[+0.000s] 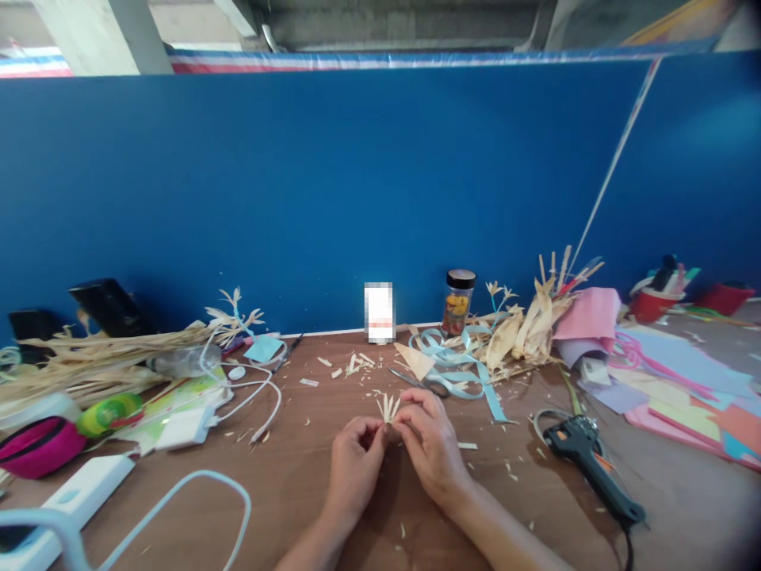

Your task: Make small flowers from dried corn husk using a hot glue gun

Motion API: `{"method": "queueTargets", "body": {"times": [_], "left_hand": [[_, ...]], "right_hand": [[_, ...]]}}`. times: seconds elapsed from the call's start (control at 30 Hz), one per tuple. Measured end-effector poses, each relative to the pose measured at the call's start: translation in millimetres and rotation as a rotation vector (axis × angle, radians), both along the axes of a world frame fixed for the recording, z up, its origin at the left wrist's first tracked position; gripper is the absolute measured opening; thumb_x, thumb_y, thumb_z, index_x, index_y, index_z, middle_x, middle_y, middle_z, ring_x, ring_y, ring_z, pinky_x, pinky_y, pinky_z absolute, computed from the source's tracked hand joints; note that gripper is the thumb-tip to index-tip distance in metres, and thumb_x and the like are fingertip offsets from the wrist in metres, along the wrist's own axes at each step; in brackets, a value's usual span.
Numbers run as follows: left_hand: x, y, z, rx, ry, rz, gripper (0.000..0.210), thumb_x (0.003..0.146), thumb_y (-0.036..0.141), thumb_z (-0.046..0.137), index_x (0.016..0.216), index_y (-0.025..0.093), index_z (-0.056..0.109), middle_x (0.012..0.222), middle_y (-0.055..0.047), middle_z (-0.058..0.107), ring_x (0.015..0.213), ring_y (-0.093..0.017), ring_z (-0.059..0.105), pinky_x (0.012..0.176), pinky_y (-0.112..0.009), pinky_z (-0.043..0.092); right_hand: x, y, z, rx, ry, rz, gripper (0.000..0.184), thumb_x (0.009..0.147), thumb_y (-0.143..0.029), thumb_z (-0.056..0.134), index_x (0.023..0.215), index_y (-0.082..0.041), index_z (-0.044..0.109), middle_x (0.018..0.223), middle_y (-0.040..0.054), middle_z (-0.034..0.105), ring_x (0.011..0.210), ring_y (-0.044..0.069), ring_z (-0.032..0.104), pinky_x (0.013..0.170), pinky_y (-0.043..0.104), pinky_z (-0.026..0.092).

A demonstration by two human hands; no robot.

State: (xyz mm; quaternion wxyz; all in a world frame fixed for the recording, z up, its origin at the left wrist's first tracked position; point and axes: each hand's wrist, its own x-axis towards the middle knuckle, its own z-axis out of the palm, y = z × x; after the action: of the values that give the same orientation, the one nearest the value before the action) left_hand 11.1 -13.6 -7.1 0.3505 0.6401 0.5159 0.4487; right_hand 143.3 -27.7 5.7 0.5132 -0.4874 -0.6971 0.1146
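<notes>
A small flower of pale, pointed husk strips (pixel 388 408) fans upward between my two hands, its base pinched at the fingertips. My left hand (pixel 358 460) is closed on the lower left of it, thumb against forefinger. From the other side my right hand (pixel 429 440) grips the same base, its fingers curled; what the fingers cover is hidden. Just beyond the hands lie scissors (pixel 437 384), a cut piece of husk (pixel 414 361) and several pale scraps (pixel 358 364). A light blue ribbon (pixel 476 373) coils behind my right hand.
At right are a glue gun (pixel 594 468), coloured paper (pixel 683 396) and a bundle of dried husks (pixel 529 325). A lidded jar (pixel 458 305) stands by the blue partition (pixel 333 190). At left are more husks (pixel 107 357), a white cable (pixel 202 476) and a power strip (pixel 83 500).
</notes>
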Motion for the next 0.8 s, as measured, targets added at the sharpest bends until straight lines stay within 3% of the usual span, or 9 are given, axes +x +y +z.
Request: {"method": "queueTargets", "body": {"times": [0.27,0.57,0.8], "left_hand": [[1.4,-5.8,4.4,0.168,0.113,0.019,0.021,0.077,0.030,0.047,0.067,0.017,0.060,0.061,-0.001,0.054,0.056,-0.013,0.049,0.052,-0.023,0.037],[4.0,-9.8,2.8,0.246,0.233,-0.037,0.019,0.078,0.025,0.044,0.065,0.018,0.057,0.062,-0.001,0.052,0.056,-0.013,0.048,0.054,-0.023,0.036],[3.6,-8.1,3.6,0.210,0.207,-0.016,0.020,0.077,0.026,0.046,0.062,0.017,0.057,0.059,0.000,0.051,0.054,-0.012,0.047,0.052,-0.022,0.035]], "right_hand": [[3.7,0.1,5.7,0.022,0.052,-0.051,0.016,0.076,-0.018,0.049,0.091,-0.020,0.056,0.098,0.0078,0.051,0.095,0.020,0.048,0.084,0.035,0.040],[1.9,1.6,2.0,0.005,0.048,-0.096,0.009,0.076,-0.017,0.049,0.072,-0.019,0.058,0.095,0.0074,0.052,0.093,0.020,0.050,0.080,0.034,0.041],[-0.9,-0.2,1.0,-0.010,0.059,-0.038,0.012,0.077,-0.014,0.047,0.073,-0.020,0.057,0.097,0.0067,0.050,0.093,0.019,0.048,0.080,0.033,0.040]]}}
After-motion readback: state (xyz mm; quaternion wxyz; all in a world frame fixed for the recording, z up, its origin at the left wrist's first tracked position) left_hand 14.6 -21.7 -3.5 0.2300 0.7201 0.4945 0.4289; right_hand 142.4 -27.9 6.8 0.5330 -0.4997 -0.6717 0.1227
